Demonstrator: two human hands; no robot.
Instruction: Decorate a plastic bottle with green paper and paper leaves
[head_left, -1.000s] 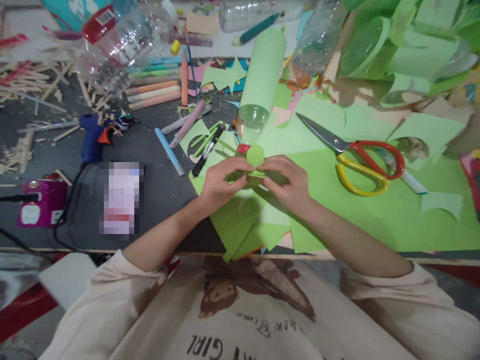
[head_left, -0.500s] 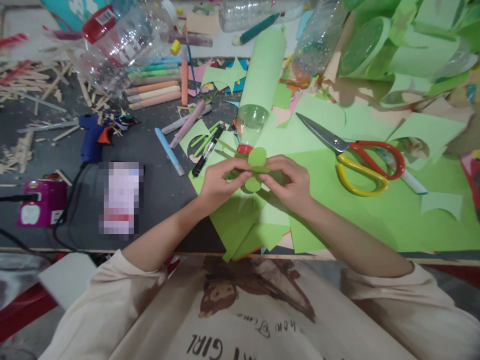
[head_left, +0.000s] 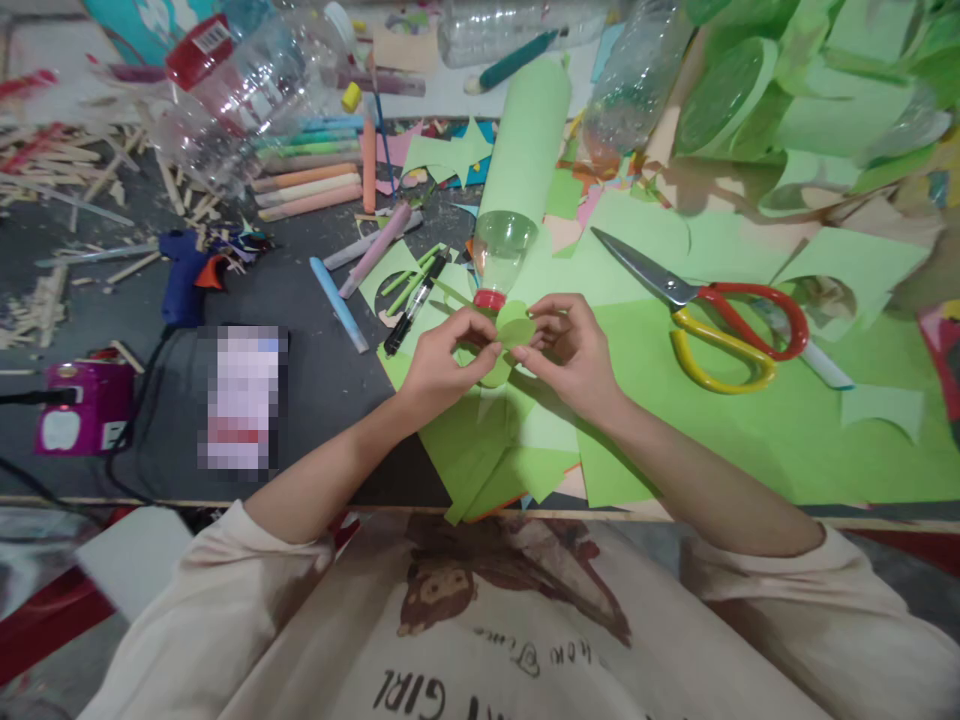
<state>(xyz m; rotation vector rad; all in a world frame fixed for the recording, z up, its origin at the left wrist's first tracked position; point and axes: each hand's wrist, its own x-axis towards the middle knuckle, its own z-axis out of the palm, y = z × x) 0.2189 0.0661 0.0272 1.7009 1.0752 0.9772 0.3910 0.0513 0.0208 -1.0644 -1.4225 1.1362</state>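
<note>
A small light-green paper cutout (head_left: 516, 331) with rounded lobes is between my hands, just below the red cap of a bottle. My left hand (head_left: 450, 355) pinches its left side between thumb and fingers. On the right side, my right hand (head_left: 571, 350) has its thumb at the lower edge and curled fingertips at the right edge, holding it lightly. Beyond them lies the clear plastic bottle (head_left: 504, 245), wrapped in pale-green paper, its neck toward me. Green paper sheets and scraps (head_left: 547, 420) lie under my hands.
Scissors (head_left: 679, 290) with red and yellow handles lie to the right. At left are a blue glue gun (head_left: 184, 275), a phone (head_left: 241, 395) and a purple box with a cable (head_left: 84, 405). Markers (head_left: 311, 185), a black pen (head_left: 416, 302), wooden sticks and clear bottles (head_left: 262, 80) crowd the back.
The cutout has turned in my fingers, its lobes first edge-on and now facing up more. My right fingers have loosened and spread slightly. The bottle and scissors stay put.
</note>
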